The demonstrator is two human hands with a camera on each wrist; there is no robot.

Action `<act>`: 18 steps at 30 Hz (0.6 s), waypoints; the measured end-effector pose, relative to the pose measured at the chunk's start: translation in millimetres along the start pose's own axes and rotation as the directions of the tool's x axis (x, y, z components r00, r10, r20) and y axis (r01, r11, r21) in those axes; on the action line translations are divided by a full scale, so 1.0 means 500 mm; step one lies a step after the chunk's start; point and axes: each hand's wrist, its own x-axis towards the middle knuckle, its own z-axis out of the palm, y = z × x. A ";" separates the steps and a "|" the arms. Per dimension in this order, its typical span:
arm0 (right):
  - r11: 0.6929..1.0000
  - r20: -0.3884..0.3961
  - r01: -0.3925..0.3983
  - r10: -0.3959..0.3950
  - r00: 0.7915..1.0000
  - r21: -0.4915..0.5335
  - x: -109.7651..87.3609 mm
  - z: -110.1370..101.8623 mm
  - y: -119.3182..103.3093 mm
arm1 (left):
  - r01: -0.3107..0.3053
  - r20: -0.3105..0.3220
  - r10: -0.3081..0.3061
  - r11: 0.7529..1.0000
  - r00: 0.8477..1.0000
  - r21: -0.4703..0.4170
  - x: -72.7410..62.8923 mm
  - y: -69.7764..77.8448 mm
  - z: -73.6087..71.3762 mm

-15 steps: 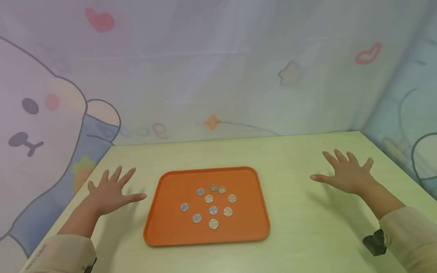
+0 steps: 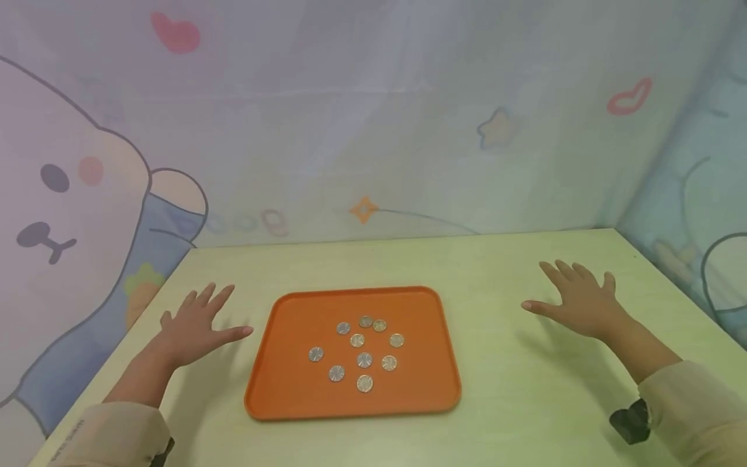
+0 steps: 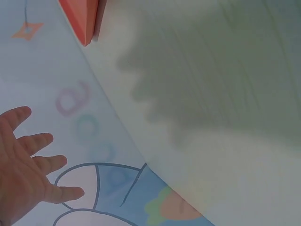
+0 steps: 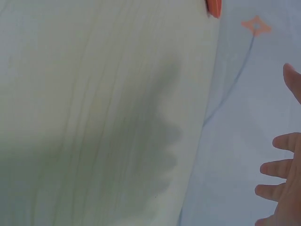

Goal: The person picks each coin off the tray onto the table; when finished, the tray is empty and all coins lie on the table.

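Observation:
An orange tray (image 2: 280,389) lies on the table in the head view. Several round silvery coins (image 2: 364,383) are scattered over its middle, lying flat and mostly apart; two near the back sit very close together. My left hand (image 2: 195,327) hovers above the table just left of the tray, fingers spread, holding nothing. Farther off to the tray's right, my right hand (image 2: 580,303) is also held over the table with fingers spread and nothing in it. Each wrist view shows its hand's spread fingers at one edge and a corner of the tray at the top.
The pale yellow-green table (image 2: 502,389) meets a printed cloth backdrop (image 2: 408,130) at the back, with a cartoon bear at left. Another cloth panel (image 2: 700,214) stands along the right side. A black wrist device (image 2: 631,421) sits at the right cuff.
My right hand has moved slightly left, its fingers a little closer together. The left hand has shifted slightly right. The tray and coins have stayed in place.

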 end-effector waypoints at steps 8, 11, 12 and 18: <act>0.948 -0.021 0.100 -0.099 0.995 0.303 0.008 0.029 -0.031 | -0.061 0.030 0.071 0.962 0.997 -0.265 0.007 0.003 0.015; 0.906 -0.010 0.113 -0.119 0.993 0.409 0.012 0.036 -0.050 | -0.069 0.049 0.092 0.935 0.995 -0.348 0.006 0.004 0.018; 0.893 -0.011 0.116 -0.124 0.992 0.434 0.013 0.039 -0.057 | -0.065 0.060 0.093 0.929 0.994 -0.365 0.006 0.005 0.019; 0.810 0.001 0.125 -0.153 0.988 0.573 0.024 0.052 -0.094 | 0.036 0.149 0.042 0.873 0.988 -0.487 0.004 0.001 0.032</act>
